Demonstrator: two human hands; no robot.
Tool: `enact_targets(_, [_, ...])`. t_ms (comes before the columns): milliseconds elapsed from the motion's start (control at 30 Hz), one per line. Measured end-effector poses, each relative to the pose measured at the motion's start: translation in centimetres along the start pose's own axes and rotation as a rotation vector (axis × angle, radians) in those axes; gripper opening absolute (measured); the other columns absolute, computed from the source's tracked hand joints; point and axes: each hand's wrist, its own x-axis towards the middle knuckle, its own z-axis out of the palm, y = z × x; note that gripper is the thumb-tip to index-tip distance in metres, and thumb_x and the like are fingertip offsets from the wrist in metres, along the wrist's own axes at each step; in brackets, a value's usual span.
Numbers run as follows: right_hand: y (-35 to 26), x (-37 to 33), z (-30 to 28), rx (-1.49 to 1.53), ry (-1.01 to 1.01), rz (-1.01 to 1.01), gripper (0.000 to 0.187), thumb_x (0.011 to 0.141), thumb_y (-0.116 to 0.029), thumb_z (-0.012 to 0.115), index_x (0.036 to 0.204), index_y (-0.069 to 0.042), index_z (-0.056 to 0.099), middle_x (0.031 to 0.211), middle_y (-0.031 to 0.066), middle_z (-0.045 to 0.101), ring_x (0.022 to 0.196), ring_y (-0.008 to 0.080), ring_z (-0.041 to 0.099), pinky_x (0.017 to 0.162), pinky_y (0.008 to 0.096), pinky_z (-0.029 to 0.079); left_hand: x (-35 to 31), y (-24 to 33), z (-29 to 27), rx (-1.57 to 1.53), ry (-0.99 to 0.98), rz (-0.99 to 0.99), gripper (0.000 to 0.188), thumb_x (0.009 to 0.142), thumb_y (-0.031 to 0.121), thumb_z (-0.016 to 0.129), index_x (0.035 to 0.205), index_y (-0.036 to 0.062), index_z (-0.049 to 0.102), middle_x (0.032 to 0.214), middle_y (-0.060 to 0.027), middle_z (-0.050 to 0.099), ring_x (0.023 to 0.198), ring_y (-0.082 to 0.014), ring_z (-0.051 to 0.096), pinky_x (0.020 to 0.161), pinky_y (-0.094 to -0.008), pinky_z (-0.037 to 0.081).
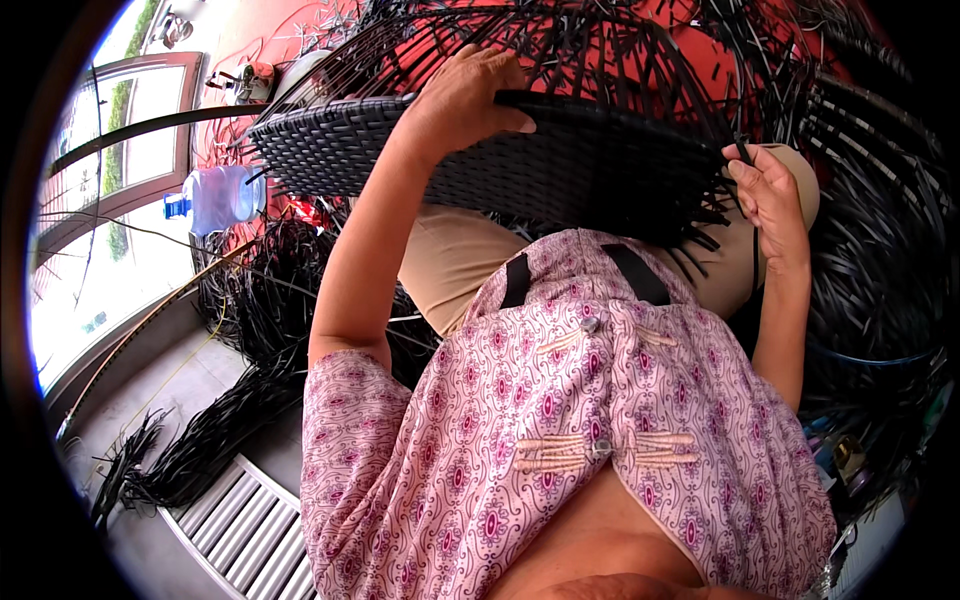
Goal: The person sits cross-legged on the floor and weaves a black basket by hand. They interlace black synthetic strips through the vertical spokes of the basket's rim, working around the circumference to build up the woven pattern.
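Observation:
A black woven panel (560, 165), made of flat plastic-looking strips, lies tilted across my lap. Its lower part is tightly woven, while loose strip ends fan out beyond the upper edge and at the right end. My left hand (465, 100) is closed over the upper edge, thumb on the near side and fingers partly hidden behind. At the panel's right end, my right hand (768, 190) pinches a thin black strip (741, 150) between thumb and fingers. A length of black strip hangs below that hand.
Heaps of black strips (880, 240) lie at the right, with another bundle (225, 430) at lower left. A clear blue water jug (225, 198) lies on its side at left. Beside me stands a white slatted piece (250, 535). Red floor (700, 85) shows beyond the panel.

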Motion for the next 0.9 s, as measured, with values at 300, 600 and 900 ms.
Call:
enact_targets(300, [0.5, -0.2, 0.2, -0.020, -0.003, -0.016, 0.024, 0.096, -0.017, 0.068, 0.116, -0.003, 0.066, 0.073, -0.0095, 0.053, 0.054, -0.0034, 0.039, 0.044, 0.0144, 0.025, -1.4, 2.0, -0.1, 0.091, 0.106, 0.067, 0.038, 0.074, 0.026, 0.083, 0.093, 0.0043, 0.058, 0.090, -0.0102, 0.057, 0.090, -0.0332, 0.059, 0.076, -0.0423, 0.047])
enact_targets(600, [0.2, -0.3, 0.5, -0.032, -0.018, -0.027, 0.024, 0.096, -0.018, 0.069, 0.116, -0.004, 0.067, 0.072, -0.0103, 0.051, 0.056, -0.0017, 0.038, 0.048, 0.0157, 0.026, 1.3, 6.7, 2.6, 0.066, 0.127, 0.121, 0.048, 0.080, 0.019, 0.078, 0.123, 0.0074, 0.061, 0.112, -0.0098, 0.065, 0.106, -0.0324, 0.060, 0.091, -0.0418, 0.048])
enact_targets(900, [0.2, -0.3, 0.4, -0.057, -0.005, -0.068, 0.022, 0.096, -0.017, 0.069, 0.114, -0.004, 0.068, 0.072, -0.0100, 0.053, 0.057, -0.0012, 0.040, 0.051, 0.0167, 0.030, 3.1, 7.2, 3.1, -0.134, 0.011, -0.063, 0.048, 0.073, 0.003, 0.080, 0.116, 0.0060, 0.060, 0.110, -0.0115, 0.067, 0.102, -0.0288, 0.069, 0.086, -0.0399, 0.054])
